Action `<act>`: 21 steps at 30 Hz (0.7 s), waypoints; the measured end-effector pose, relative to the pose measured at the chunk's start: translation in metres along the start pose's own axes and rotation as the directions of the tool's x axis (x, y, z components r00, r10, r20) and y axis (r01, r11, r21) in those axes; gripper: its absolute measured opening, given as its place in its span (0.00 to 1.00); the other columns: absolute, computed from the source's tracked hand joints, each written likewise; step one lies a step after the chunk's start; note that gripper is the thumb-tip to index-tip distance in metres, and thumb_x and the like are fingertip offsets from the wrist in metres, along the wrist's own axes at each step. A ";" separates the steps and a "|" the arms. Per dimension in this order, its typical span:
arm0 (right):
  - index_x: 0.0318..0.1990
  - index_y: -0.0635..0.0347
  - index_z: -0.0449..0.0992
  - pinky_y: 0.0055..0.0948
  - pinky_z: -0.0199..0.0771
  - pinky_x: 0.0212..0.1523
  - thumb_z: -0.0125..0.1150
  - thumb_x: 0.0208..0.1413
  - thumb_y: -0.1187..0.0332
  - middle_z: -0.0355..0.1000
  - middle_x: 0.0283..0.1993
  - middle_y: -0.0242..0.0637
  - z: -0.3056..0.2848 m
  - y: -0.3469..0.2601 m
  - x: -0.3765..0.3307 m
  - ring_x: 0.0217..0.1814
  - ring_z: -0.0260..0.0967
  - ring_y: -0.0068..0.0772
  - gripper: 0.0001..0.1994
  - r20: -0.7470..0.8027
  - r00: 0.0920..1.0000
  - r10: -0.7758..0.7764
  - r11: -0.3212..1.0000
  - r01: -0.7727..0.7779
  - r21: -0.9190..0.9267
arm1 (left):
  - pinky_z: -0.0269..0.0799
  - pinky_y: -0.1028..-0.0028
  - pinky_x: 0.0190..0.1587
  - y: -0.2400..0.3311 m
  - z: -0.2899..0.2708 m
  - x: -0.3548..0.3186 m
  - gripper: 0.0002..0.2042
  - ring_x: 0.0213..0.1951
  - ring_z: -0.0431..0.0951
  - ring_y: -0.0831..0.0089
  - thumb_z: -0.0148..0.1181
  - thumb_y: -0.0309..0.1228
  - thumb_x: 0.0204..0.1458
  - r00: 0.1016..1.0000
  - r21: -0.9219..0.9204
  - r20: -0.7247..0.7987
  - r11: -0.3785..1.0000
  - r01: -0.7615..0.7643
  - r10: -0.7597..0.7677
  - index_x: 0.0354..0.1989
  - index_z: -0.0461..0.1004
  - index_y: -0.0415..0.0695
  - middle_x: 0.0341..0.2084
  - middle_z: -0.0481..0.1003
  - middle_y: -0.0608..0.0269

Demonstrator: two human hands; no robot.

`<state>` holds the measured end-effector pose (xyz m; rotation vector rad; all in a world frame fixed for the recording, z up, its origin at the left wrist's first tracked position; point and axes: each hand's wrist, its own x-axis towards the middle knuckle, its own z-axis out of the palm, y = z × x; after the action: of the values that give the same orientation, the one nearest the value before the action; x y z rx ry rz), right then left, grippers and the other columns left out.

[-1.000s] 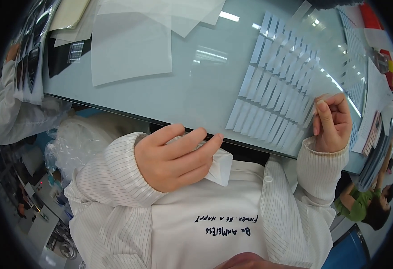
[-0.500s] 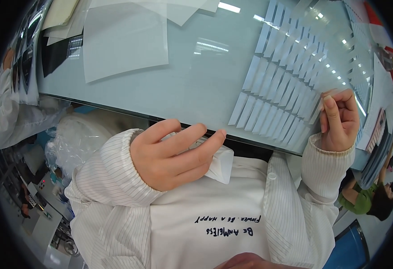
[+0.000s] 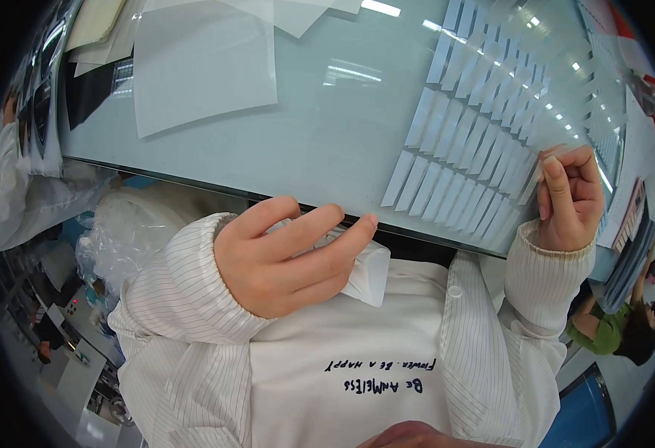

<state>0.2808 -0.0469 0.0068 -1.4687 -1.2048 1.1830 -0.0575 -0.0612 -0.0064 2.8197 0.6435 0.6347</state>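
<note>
My left hand [image 3: 286, 254] is held against my chest below the table edge, its fingers closed around a small stack of white strips [image 3: 365, 272]. My right hand [image 3: 566, 198] is at the right end of the glass table [image 3: 327, 142], pinching one thin white strip [image 3: 547, 155] between thumb and fingers. Several white strips [image 3: 469, 149] lie in slanted rows on the glass, just left of my right hand.
Large translucent sheets [image 3: 200, 67] lie on the far left of the glass. Another person's white sleeve [image 3: 14, 194] is at the left rim. Clear plastic bags [image 3: 129, 231] sit below the table edge. Stacked papers [image 3: 637, 209] are at the right.
My right hand has shifted right and slightly up along the rows of strips. My left hand has stayed against my chest with the stack.
</note>
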 end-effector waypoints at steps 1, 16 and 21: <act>0.40 0.62 0.68 0.12 0.52 0.21 0.60 0.64 0.74 0.73 0.34 0.36 0.000 0.000 0.000 0.19 0.53 0.13 0.05 -0.001 1.000 0.001 1.000 -0.001 0.000 | 0.66 0.74 0.35 0.000 0.000 0.000 0.07 0.40 0.78 0.67 0.67 0.25 0.42 1.000 0.001 0.006 1.000 -0.002 0.002 0.30 0.75 0.47 0.47 0.81 0.65; 0.40 0.62 0.68 0.12 0.52 0.21 0.60 0.64 0.74 0.74 0.35 0.37 0.000 0.000 -0.001 0.19 0.52 0.12 0.06 -0.004 1.000 0.007 1.000 -0.007 -0.005 | 0.67 0.74 0.35 0.000 -0.002 -0.001 0.07 0.40 0.78 0.67 0.67 0.25 0.43 1.000 0.017 0.019 1.000 -0.008 0.007 0.30 0.75 0.48 0.47 0.81 0.66; 0.40 0.62 0.68 0.12 0.51 0.21 0.61 0.63 0.74 0.74 0.34 0.36 0.000 -0.001 -0.001 0.19 0.52 0.12 0.06 -0.014 1.000 0.008 1.000 -0.008 -0.016 | 0.67 0.74 0.35 0.000 0.000 -0.001 0.06 0.40 0.78 0.67 0.67 0.25 0.43 1.000 0.018 0.008 1.000 -0.007 0.007 0.29 0.75 0.48 0.47 0.81 0.66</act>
<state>0.2807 -0.0482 0.0076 -1.4923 -1.2024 1.1696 -0.0584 -0.0619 -0.0068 2.8411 0.6416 0.6210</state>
